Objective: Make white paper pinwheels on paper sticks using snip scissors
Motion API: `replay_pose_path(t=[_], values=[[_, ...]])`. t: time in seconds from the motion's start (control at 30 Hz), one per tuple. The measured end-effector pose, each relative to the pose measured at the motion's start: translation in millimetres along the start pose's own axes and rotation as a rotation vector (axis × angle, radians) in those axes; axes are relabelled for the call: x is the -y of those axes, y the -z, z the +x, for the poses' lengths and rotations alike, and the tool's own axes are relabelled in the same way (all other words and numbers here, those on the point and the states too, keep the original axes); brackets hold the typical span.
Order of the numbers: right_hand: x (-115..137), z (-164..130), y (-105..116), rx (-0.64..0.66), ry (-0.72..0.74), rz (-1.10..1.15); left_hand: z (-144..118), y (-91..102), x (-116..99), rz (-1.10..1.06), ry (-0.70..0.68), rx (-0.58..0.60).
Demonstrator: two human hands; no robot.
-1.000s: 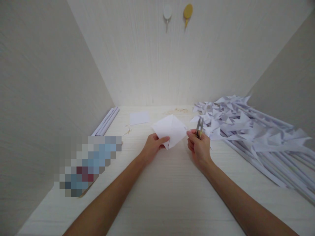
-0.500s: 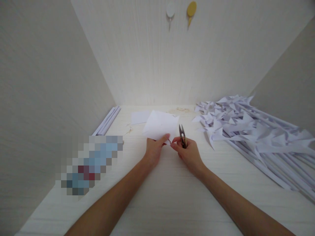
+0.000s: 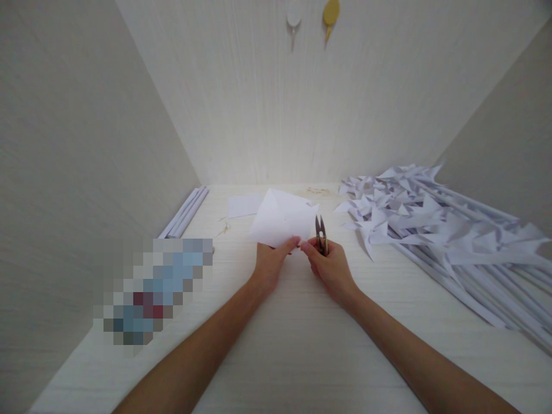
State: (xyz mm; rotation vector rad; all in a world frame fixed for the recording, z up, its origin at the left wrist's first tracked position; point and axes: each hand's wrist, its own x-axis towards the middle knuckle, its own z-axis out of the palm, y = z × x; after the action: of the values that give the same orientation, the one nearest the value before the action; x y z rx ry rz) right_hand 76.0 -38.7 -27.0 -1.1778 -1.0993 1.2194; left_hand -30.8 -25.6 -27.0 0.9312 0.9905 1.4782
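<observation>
My left hand (image 3: 271, 262) pinches the near edge of a folded white paper sheet (image 3: 281, 218) and holds it up over the pale desk (image 3: 302, 345). My right hand (image 3: 330, 266) grips small metal thread snips (image 3: 321, 234), blades pointing up and slightly apart. Its fingertips meet the left hand's at the paper's lower corner, right beside the snips.
A large heap of white paper pinwheels on rolled paper sticks (image 3: 435, 230) covers the right side. Rolled paper tubes (image 3: 185, 211) lie along the left wall. A small white paper square (image 3: 244, 204) rests further back. A blurred patch (image 3: 150, 287) sits at left. Two hooks (image 3: 311, 16) hang on the back wall.
My right hand with the snips has moved left from the pinwheel heap to the paper. The left hand turned and raised the sheet, and both hands now meet at its lower corner.
</observation>
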Motion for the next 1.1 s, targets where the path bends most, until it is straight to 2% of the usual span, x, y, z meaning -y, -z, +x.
replay_pose_path(t=[0.57, 0.67, 0.8, 1.1], values=[[-1, 0, 1, 0.011, -0.045, 0.074, 0, 0.4, -1, -0.047, 0.094, 0.044], [3, -1, 1, 0.050, -0.051, 0.110, 2, -0.4, -4, -0.047, 0.111, -0.009], [7, -5, 1, 0.191, -0.105, 0.177, 4, -0.1, -12, -0.172, 0.099, -0.130], [1, -14, -3, 0.311, 0.047, -0.253, 5, -0.3, -19, -0.361, 0.106, -0.214]])
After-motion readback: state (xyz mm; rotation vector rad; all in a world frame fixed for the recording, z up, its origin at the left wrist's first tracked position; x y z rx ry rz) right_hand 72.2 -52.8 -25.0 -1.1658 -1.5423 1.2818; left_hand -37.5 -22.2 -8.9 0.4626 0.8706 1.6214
